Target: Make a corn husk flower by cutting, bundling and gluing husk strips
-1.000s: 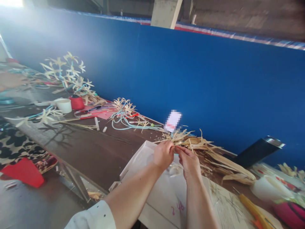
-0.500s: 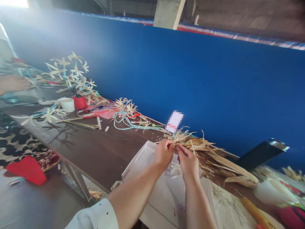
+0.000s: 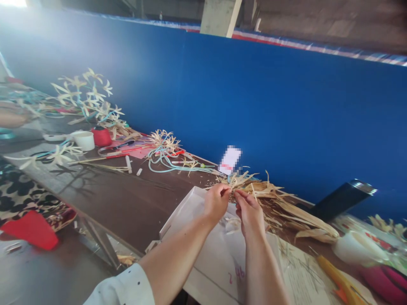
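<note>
My left hand (image 3: pixel 218 203) and my right hand (image 3: pixel 249 207) meet above a white cardboard box (image 3: pixel 219 262) in a pinch. Between the fingertips is a small piece of dried husk (image 3: pixel 233 193); its outline merges with the pale strips behind, and the fingers partly hide it. Just beyond and to the right of my hands spreads a pile of dried husks (image 3: pixel 295 216). A small white card (image 3: pixel 230 159), blurred out, stands behind them against the blue wall.
Husk flowers on pale blue stems (image 3: pixel 162 140) lie to the left. Farther left are a white tape roll (image 3: pixel 84 140), red thread (image 3: pixel 101 136) and another person's hand (image 3: pixel 12 116). At right are a dark flask (image 3: pixel 343 199), a white roll (image 3: pixel 359 250) and a yellow-handled tool (image 3: pixel 338 279).
The whole view has shifted slightly, so things sit a little farther left. My hands stay pinched together in nearly the same place. The other person's hand at far left has moved slightly.
</note>
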Available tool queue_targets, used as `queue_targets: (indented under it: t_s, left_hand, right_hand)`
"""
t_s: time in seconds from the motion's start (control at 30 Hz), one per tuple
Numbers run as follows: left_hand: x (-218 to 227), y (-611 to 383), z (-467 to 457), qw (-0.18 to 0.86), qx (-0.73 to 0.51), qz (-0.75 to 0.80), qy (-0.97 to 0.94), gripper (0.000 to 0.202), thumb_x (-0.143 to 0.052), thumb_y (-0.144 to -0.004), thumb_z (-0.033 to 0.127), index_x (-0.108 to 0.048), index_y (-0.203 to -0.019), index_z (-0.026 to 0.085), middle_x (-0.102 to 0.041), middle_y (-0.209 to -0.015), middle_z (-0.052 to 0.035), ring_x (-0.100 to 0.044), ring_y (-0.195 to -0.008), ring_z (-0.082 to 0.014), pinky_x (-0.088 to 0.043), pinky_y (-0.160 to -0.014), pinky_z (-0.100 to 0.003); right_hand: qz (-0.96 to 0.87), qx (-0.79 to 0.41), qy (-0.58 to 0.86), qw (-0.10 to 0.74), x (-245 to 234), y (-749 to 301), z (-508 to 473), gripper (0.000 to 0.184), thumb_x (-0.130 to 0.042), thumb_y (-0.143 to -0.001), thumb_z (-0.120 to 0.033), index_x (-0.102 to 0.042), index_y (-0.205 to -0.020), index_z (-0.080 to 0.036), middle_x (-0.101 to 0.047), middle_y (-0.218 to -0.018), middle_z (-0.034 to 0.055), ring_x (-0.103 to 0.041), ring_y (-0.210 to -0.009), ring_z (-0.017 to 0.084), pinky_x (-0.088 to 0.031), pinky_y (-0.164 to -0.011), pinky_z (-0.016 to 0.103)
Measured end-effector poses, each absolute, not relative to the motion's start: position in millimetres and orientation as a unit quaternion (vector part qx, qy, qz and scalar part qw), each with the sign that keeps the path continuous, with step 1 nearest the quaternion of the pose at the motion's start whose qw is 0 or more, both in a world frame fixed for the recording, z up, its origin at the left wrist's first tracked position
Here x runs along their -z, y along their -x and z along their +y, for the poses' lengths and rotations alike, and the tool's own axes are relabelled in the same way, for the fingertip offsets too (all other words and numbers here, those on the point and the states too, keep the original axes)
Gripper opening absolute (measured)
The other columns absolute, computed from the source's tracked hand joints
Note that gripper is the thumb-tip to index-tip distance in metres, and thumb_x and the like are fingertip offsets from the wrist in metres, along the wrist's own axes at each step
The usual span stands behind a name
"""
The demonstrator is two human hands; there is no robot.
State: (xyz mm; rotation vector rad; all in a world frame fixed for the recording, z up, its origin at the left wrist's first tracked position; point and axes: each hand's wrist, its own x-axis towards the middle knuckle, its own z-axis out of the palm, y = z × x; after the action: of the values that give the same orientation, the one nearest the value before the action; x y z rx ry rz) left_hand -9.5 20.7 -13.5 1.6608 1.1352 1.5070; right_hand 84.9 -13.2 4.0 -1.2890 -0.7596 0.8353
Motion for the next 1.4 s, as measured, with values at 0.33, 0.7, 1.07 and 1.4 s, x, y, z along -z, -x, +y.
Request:
queue_targets:
  t_s: [0.33, 0.7, 1.07, 1.4]
  left_hand:
    - [10.7, 6.9, 16.7, 0.284, -0.574, 0.410, -0.649, 0.013, -0.052, -0.078, 0.021, -0.065, -0.079, 0.019, -0.065, -0.079, -0.0013, -0.056, -0.074, -0.0121, -0.041, -0.070, -0.023]
    - [9.2, 6.9, 14.9, 0.266, -0.566, 0.417, -0.659, 0.013, -0.053, -0.078, 0.020, -0.065, -0.076, 0.019, -0.065, -0.076, 0.0000, -0.055, -0.072, -0.0109, -0.040, -0.069, -0.022]
    - [6.1, 17.0, 25.2, 0.313, -0.614, 0.452, -0.566, 0.014, -0.053, -0.078, 0.025, -0.064, -0.082, 0.018, -0.065, -0.078, -0.0018, -0.057, -0.072, -0.0116, -0.041, -0.068, -0.022]
    - [-1.3, 20.3, 27.9, 0.361, -0.644, 0.435, -0.516, 0.016, -0.054, -0.077, 0.027, -0.065, -0.082, 0.017, -0.066, -0.077, -0.0024, -0.059, -0.069, -0.0113, -0.044, -0.067, -0.021]
  right_hand:
    - [-0.339, -0.364, 0.555, 0.667, -6.5, -84.5, -14.2, 0.040, -0.076, -0.054, -0.041, -0.068, -0.084, -0.016, -0.043, -0.047, -0.0068, -0.032, -0.040, 0.004, -0.022, -0.037, 0.018]
    - [-0.395, -0.315, 0.577, 0.642, 3.0, -91.6, -11.3, 0.043, -0.071, -0.059, -0.045, -0.069, -0.091, -0.015, -0.043, -0.044, -0.0066, -0.033, -0.039, 0.006, -0.023, -0.038, 0.019]
    - [-0.464, -0.046, 0.711, 0.526, -13.1, -116.1, -21.1, 0.038, -0.059, -0.066, -0.046, -0.070, -0.087, -0.016, -0.066, -0.073, 0.0071, -0.056, -0.064, 0.019, -0.041, -0.062, 0.029]
    - [-0.595, -0.108, 0.741, 0.292, -8.6, -102.1, -24.2, 0.046, -0.050, -0.070, -0.060, -0.063, -0.056, -0.019, -0.055, -0.048, 0.0002, -0.048, -0.048, 0.014, -0.029, -0.048, 0.024]
